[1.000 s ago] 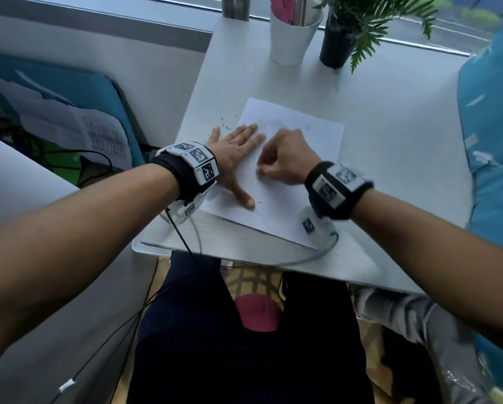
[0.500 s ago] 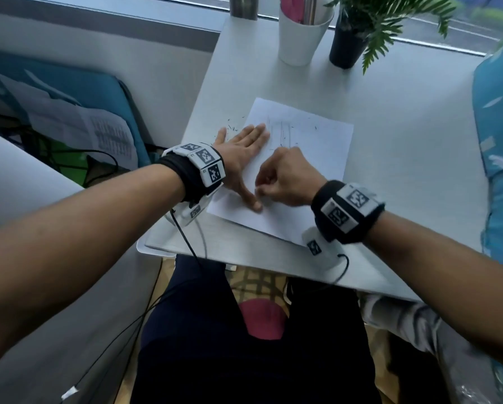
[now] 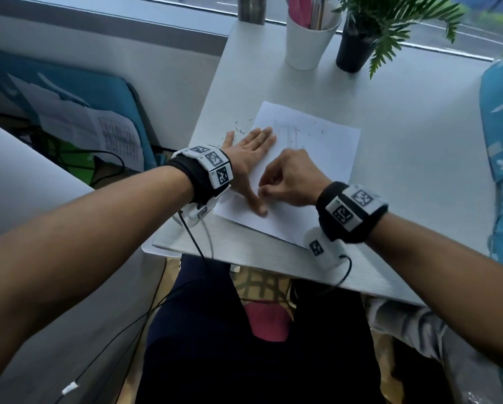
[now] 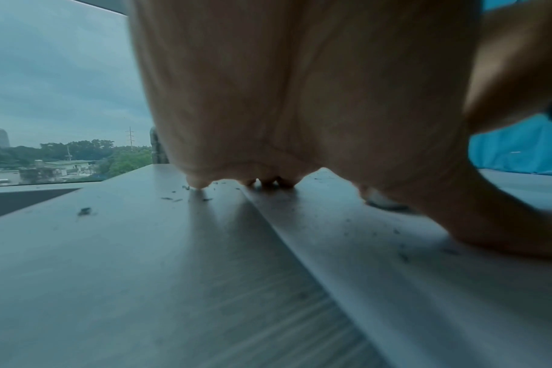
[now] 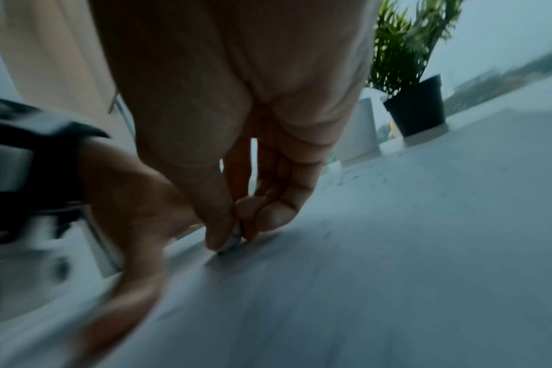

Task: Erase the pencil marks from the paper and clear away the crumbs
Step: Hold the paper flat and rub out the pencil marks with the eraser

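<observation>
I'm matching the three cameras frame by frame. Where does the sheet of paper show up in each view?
Head: the paper lies mid-table, under both hands.
Left wrist: the paper fills the lower right, its long edge running diagonally beside bare table.
Right wrist: the paper is the blurred pale surface across the lower right.
Shared landmark: the left hand pressed flat on the sheet, seen also at and.

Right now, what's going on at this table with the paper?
A person is erasing pencil marks. Their left hand lies flat, pressing the sheet of paper to the white table. Their right hand pinches a small eraser against the sheet near the left thumb. Faint pencil lines remain higher up, and dark crumbs are scattered on paper and table.
</observation>
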Demonstrator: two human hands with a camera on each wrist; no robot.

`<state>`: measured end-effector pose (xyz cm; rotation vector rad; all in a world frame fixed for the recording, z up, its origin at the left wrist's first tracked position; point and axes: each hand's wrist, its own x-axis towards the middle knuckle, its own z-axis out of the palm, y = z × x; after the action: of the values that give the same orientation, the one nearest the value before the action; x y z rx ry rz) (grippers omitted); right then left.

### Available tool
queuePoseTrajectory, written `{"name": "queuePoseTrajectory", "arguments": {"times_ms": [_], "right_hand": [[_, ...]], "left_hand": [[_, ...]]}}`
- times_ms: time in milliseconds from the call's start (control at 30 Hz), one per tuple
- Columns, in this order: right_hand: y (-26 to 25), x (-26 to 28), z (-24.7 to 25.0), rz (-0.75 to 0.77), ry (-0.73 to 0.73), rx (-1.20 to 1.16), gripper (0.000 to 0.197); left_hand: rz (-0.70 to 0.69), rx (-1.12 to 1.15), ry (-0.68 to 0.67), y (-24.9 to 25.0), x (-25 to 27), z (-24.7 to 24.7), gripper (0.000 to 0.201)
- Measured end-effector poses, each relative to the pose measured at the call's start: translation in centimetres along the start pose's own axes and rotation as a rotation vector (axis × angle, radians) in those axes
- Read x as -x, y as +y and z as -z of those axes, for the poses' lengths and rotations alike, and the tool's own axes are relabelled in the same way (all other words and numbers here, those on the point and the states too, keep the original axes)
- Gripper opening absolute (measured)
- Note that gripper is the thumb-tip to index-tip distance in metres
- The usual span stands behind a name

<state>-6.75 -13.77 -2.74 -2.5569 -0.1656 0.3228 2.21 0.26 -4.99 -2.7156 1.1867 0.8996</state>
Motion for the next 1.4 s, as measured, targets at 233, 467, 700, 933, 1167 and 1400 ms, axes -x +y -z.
{"name": "queuePoseTrajectory", "arguments": {"times_ms": [233,467,700,933,1167,1400], "right_hand": [[0.7,-3.0,1.7,-0.060,0.141,0.002,0.009],[0.8,-1.6,1.4,-0.015,0.049,0.029,0.007],[0.3,-1.4,0.8,-0.050,0.124,0.040,0.008],[1.7,-1.9,2.0,-0.070,0.150,0.013,0.010],[2.7,-3.6,2.8,-0.114,0.132,0.067,0.011],[2.0,-4.6,2.1,-0.113,0.216,0.006,0.008]], "left_hand": [[-0.002,0.022,0.021,0.2,0.2,0.3,0.167],[0.010,0.013,0.007,0.1,0.1,0.3,0.169],[0.032,0.014,0.015,0.2,0.1,0.2,0.168],[0.002,0.014,0.007,-0.2,0.1,0.0,0.165],[-0.038,-0.063,-0.019,-1.9,0.4,2.0,0.151],[0.015,-0.125,-0.014,-2.0,-0.4,2.0,0.164]]}}
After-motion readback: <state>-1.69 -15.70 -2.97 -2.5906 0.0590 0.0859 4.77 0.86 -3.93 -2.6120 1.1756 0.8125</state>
